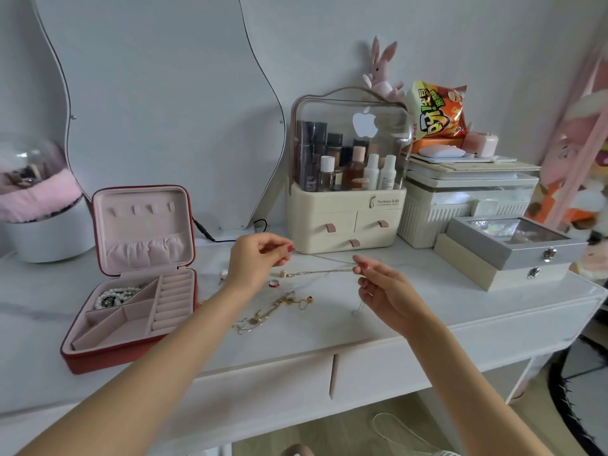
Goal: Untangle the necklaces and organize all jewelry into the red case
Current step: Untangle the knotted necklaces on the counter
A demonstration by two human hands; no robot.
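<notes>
A white table is filling the view, and the red case is sitting open at its 9 o'clock side, lid standing upright, a pearl bracelet lying in its far-left compartment. At 12 o'clock a cream makeup organizer is standing against the wall, with a grey box at 3 o'clock.

Above the table's middle, the left hand is pinching one end of a thin chain between thumb and forefinger, and the right hand is pinching the other end the same way, its remaining fingers loosely curled. The chain is stretching between them, its long axis running from 9 to 3 o'clock and nearly level, a small gold pendant hanging near the left hand.

Toward 6 o'clock from the hands, a tangle of gold necklaces is lying on the table, and a small red ring is resting just beside the left wrist.
</notes>
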